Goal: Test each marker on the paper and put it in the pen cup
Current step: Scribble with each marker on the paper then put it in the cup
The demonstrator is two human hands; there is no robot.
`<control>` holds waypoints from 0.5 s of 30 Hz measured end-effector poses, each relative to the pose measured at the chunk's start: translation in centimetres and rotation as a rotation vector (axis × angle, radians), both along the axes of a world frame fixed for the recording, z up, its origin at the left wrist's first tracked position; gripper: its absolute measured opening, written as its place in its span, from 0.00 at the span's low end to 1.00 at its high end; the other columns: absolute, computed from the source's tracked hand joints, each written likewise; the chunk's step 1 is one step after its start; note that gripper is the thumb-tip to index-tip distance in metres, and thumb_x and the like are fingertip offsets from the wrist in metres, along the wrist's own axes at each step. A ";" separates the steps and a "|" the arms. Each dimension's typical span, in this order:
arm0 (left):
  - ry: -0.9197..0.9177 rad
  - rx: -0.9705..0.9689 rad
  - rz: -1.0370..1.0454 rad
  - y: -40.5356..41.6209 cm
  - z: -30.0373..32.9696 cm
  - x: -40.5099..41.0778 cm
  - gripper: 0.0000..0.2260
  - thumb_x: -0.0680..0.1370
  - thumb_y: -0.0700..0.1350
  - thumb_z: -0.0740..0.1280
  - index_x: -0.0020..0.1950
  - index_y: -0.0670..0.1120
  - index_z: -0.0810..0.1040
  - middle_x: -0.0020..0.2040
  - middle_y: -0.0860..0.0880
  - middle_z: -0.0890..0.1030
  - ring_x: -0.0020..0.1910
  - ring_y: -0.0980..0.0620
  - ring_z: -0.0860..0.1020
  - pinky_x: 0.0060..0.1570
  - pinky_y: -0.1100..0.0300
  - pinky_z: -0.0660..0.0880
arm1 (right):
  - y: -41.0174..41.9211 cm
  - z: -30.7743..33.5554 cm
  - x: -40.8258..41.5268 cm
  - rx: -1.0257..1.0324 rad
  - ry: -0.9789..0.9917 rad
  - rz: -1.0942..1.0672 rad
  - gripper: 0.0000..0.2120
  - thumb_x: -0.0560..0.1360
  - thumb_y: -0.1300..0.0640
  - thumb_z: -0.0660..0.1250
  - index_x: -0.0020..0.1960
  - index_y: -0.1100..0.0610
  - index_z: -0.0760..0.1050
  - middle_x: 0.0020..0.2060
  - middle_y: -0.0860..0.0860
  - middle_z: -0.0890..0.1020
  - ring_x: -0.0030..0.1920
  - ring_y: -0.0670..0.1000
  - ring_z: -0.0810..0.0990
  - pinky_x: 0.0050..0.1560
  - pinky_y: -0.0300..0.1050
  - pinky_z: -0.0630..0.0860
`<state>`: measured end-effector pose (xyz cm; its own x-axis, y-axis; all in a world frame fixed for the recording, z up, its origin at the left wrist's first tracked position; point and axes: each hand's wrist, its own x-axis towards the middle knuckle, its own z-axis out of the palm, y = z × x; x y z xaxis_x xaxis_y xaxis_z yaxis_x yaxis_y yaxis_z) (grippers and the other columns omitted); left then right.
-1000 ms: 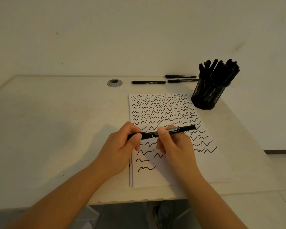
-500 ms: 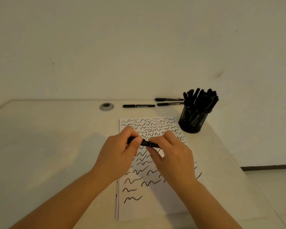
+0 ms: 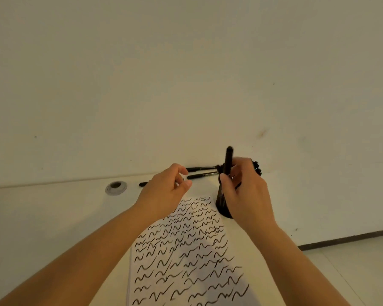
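Note:
My right hand grips a black marker upright, right above the black mesh pen cup, which my hand mostly hides. Several markers stand in the cup. My left hand hovers over the desk with loosely curled fingers and holds nothing. Three black markers lie near the wall: one farthest back, one just in front of it, and one partly hidden behind my left hand. The white paper in front of me is covered with black squiggles.
A grey cable grommet sits in the white desk to the left of my hands. The wall rises close behind the desk. The desk's right edge and the floor show at lower right.
Both hands held the marker level over the paper. My left hand let go, and my right hand carried the marker upright to the pen cup. The view tilted up.

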<state>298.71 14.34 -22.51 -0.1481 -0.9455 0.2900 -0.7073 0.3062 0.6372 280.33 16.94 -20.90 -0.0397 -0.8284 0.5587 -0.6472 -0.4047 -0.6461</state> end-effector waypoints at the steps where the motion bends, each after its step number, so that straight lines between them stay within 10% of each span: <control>1: -0.047 0.024 0.005 -1.2 -0.3 -0.2 0.10 0.77 0.54 0.59 0.57 0.55 0.69 0.44 0.61 0.75 0.44 0.63 0.74 0.41 0.61 0.72 | -0.5 0.5 -0.5 0.000 -0.057 -0.003 0.14 0.75 0.54 0.63 0.60 0.49 0.66 0.38 0.37 0.74 0.38 0.37 0.75 0.34 0.30 0.68; 9: -0.366 0.027 0.043 -8.4 -2.5 -1.3 0.11 0.78 0.52 0.59 0.58 0.51 0.70 0.51 0.54 0.76 0.46 0.54 0.75 0.42 0.60 0.71 | -3.3 2.2 -3.8 -0.066 -0.237 -0.032 0.36 0.74 0.61 0.63 0.71 0.37 0.47 0.36 0.44 0.76 0.36 0.41 0.77 0.32 0.33 0.75; 15: -0.486 0.003 0.018 -11.4 -4.5 -2.0 0.12 0.78 0.50 0.59 0.61 0.50 0.70 0.55 0.52 0.75 0.48 0.53 0.73 0.42 0.60 0.70 | -4.8 1.2 -4.4 -0.042 -0.058 -0.059 0.35 0.74 0.60 0.64 0.68 0.35 0.49 0.31 0.47 0.76 0.30 0.46 0.76 0.29 0.42 0.76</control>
<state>296.73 2.91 -27.05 -0.2495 -0.9498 0.1889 -0.9282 0.2902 0.2328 275.91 12.18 -19.72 -0.1211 -0.7997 0.5880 -0.6323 -0.3946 -0.6668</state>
